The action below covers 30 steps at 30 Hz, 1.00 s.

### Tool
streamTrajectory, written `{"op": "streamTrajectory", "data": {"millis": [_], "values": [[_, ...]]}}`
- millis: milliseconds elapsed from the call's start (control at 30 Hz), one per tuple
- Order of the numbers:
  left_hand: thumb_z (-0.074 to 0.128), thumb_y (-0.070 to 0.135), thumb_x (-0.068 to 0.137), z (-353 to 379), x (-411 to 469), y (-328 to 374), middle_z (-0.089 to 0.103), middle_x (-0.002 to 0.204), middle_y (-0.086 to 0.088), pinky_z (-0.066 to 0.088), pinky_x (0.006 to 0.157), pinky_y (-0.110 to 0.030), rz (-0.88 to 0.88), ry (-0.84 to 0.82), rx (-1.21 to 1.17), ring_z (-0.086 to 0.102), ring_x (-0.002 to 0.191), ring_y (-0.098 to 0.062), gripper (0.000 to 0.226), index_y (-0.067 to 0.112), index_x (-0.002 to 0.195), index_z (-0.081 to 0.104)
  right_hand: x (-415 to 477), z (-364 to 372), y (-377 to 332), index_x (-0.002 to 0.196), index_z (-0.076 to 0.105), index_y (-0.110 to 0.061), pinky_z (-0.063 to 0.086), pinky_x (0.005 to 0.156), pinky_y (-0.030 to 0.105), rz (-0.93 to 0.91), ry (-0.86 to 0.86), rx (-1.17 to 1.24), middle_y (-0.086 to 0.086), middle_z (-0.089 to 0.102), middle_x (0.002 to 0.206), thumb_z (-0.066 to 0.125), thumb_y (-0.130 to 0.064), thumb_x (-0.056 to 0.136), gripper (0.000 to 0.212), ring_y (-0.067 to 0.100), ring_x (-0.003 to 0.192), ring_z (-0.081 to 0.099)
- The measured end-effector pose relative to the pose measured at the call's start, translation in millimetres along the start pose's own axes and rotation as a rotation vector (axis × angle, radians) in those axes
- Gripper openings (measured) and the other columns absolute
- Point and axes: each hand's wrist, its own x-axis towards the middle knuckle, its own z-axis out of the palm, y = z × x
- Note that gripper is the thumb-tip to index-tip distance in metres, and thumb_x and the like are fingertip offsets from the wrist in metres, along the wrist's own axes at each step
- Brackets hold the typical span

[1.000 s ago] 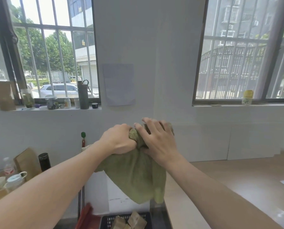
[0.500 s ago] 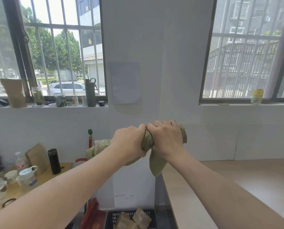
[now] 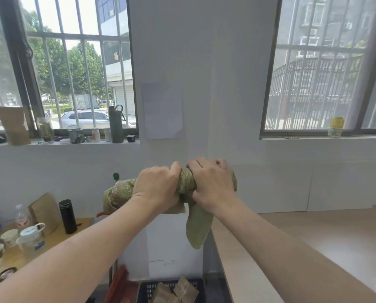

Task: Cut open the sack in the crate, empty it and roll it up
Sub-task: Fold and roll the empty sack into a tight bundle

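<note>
I hold the green woven sack (image 3: 119, 192) in mid-air at chest height, rolled into a horizontal bundle. My left hand (image 3: 156, 186) is closed around its middle-left part, and my right hand (image 3: 213, 184) grips it just to the right. The roll's left end sticks out past my left hand. A loose flap of the sack hangs down below my right hand. Far below, at the bottom edge, stands the black plastic crate (image 3: 149, 288) with brown paper packets (image 3: 183, 290) lying in it.
A light wooden counter (image 3: 303, 248) runs along the right. A wooden table (image 3: 51, 237) on the left carries a black flask (image 3: 68, 216), cups and jars. Bottles and jars line the left windowsill (image 3: 73, 142). Something red (image 3: 119, 285) leans beside the crate.
A second ago most of the sack hung loose below my hands. It has since been wound up into a tight roll, and only a small flap still hangs.
</note>
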Motion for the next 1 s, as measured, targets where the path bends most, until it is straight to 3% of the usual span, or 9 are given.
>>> {"op": "streamTrajectory", "data": {"millis": [167, 233, 300, 400, 567, 700, 767, 900, 1000], "values": [[0.062, 0.031, 0.064, -14.3, 16.0, -16.1, 0.064, 0.075, 0.001, 0.053, 0.062, -0.035, -0.201, -0.313, -0.447, 0.062, 0.070, -0.027, 0.021, 0.022, 0.082, 0.055, -8.4, 13.4, 4.6, 0.140, 0.051, -0.014, 0.034, 0.106, 0.048, -0.085, 0.179, -0.142, 0.007, 0.058, 0.132, 0.083, -0.043, 0.057, 0.093, 0.033, 0.131, 0.051], [0.064, 0.030, 0.064, -16.7, 23.0, -20.5, 0.064, 0.064, 0.004, 0.053, 0.057, -0.034, -0.177, -0.490, -0.668, 0.061, 0.061, -0.023, 0.015, 0.016, 0.069, 0.058, -7.9, 15.9, 6.8, 0.134, 0.055, -0.014, 0.038, 0.101, 0.047, -0.077, 0.186, -0.176, 0.008, 0.061, 0.120, 0.085, -0.040, 0.056, 0.088, 0.035, 0.119, 0.056], [0.067, 0.025, 0.066, -21.7, 26.6, -19.6, 0.054, 0.057, 0.003, 0.042, 0.053, -0.035, -0.169, -0.666, -0.843, 0.050, 0.054, -0.021, 0.018, 0.013, 0.061, 0.054, -6.8, 17.6, 8.0, 0.111, 0.062, -0.015, 0.040, 0.086, 0.043, -0.075, 0.251, -0.216, 0.006, 0.062, 0.094, 0.084, -0.026, 0.060, 0.057, 0.033, 0.089, 0.059], [0.069, 0.028, 0.066, -22.9, 26.3, -15.8, 0.055, 0.059, 0.001, 0.045, 0.055, -0.033, -0.178, -0.770, -0.885, 0.053, 0.055, -0.019, 0.019, 0.014, 0.063, 0.057, -3.8, 16.8, 10.8, 0.082, 0.058, -0.018, 0.035, 0.071, 0.039, -0.082, 0.249, -0.229, 0.002, 0.054, 0.070, 0.081, -0.015, 0.053, 0.037, 0.029, 0.065, 0.050], [0.070, 0.059, 0.064, -26.3, 16.2, -5.9, 0.064, 0.079, 0.008, 0.057, 0.068, -0.036, -0.026, -0.531, -0.499, 0.063, 0.074, -0.017, 0.043, 0.026, 0.088, 0.055, -0.2, 12.8, 11.5, 0.069, 0.051, -0.021, 0.030, 0.065, 0.036, -0.016, 0.140, -0.210, -0.002, 0.053, 0.060, 0.078, -0.009, 0.052, 0.034, 0.027, 0.058, 0.049], [0.065, 0.067, 0.074, -22.7, 6.7, 3.6, 0.054, 0.075, 0.006, 0.042, 0.055, -0.033, 0.062, -0.233, -0.133, 0.062, 0.069, -0.026, 0.058, 0.022, 0.099, 0.039, 1.9, 6.5, 10.7, 0.074, 0.048, -0.024, 0.027, 0.069, 0.035, 0.107, -0.066, -0.098, -0.005, 0.059, 0.068, 0.068, -0.015, 0.062, 0.025, 0.025, 0.068, 0.054], [0.065, 0.069, 0.074, -13.8, 0.9, 7.0, 0.053, 0.071, 0.001, 0.036, 0.054, -0.033, 0.114, -0.079, -0.020, 0.060, 0.062, -0.030, 0.063, 0.019, 0.106, 0.045, 3.5, 1.3, 10.9, 0.076, 0.051, -0.023, 0.030, 0.072, 0.036, 0.164, -0.138, -0.003, -0.007, 0.059, 0.068, 0.066, -0.018, 0.066, 0.019, 0.024, 0.069, 0.054], [0.087, 0.041, 0.054, 6.3, -12.9, 9.0, 0.056, 0.064, -0.009, 0.028, 0.054, -0.033, 0.089, 0.008, 0.112, 0.053, 0.049, -0.029, 0.067, 0.009, 0.107, 0.061, 5.5, -7.6, 7.0, 0.074, 0.054, -0.024, 0.040, 0.077, 0.037, 0.188, -0.243, 0.091, -0.008, 0.056, 0.066, 0.062, -0.015, 0.069, 0.013, 0.023, 0.068, 0.053], [0.085, 0.012, 0.045, 2.9, -11.8, 5.5, 0.054, 0.059, -0.004, 0.025, 0.053, -0.030, 0.090, -0.076, 0.146, 0.055, 0.046, -0.028, 0.057, 0.014, 0.095, 0.058, 1.6, -5.5, 4.6, 0.072, 0.050, -0.025, 0.043, 0.077, 0.036, 0.187, -0.293, 0.125, -0.007, 0.056, 0.067, 0.063, -0.016, 0.069, 0.015, 0.023, 0.066, 0.053]]}}
